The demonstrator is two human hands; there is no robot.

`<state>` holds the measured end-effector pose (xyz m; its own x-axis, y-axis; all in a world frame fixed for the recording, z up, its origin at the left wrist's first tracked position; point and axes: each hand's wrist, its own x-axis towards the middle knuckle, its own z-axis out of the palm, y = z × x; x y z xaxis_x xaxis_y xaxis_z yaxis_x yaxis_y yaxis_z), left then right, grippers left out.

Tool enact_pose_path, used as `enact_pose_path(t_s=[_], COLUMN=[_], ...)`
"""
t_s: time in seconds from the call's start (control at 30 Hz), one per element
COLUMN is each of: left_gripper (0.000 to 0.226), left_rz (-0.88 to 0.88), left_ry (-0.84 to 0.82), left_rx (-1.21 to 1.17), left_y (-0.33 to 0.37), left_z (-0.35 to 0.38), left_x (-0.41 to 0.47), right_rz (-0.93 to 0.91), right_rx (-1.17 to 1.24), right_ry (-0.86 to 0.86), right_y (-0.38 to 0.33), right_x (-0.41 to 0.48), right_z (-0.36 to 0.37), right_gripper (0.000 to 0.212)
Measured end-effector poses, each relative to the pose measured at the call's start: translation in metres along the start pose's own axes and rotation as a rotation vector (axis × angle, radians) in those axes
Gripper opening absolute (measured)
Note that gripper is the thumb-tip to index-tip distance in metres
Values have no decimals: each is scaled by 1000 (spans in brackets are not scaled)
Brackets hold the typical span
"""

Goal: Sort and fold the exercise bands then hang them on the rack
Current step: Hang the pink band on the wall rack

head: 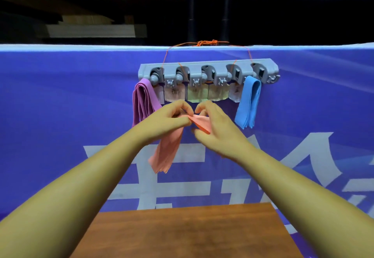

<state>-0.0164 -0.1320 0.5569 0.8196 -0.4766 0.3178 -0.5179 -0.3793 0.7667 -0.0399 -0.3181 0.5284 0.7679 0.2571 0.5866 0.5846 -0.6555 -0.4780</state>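
A grey plastic rack (208,65) with several hooks hangs by orange string on a blue banner. A folded purple band (143,102) hangs from its left end and a folded blue band (249,102) from a hook near its right end. Just below the rack's middle I hold a folded pink band (168,150). My left hand (168,118) pinches its top, and my right hand (216,128) grips the fold beside it. The band's loose ends dangle under my left hand.
Small paper labels (197,94) hang under the rack's middle hooks. A brown wooden table (186,233) stands below, in front of the blue banner (60,106). Dark shelving and metal railings lie behind the banner's top edge.
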Motion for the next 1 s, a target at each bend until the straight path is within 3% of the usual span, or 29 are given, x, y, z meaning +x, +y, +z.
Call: enact_pose_path(t_s=[0.17,0.37,0.53,0.77,1.0], left_gripper=[41,31,40,5,12], left_rz=[54,88,88,97,95], left_ry=[-5,144,180,530,689], left_rx=[205,258,339,275,409], left_y=[4,7,7,10,-3], left_z=[-22,-42,-53,-60,-56], left_x=[0,1,9,32,54], right_rz=[-58,-116,-115,-91,-32], right_rx=[-17,-3,1,-4,-91], right_ry=[78,109,161,258,302], right_y=[2,-13,-20,-18,-14], right_x=[29,59,82,115,133], right_z=[-3,-4,-1,2,17], right_gripper=[3,8,12,11,12])
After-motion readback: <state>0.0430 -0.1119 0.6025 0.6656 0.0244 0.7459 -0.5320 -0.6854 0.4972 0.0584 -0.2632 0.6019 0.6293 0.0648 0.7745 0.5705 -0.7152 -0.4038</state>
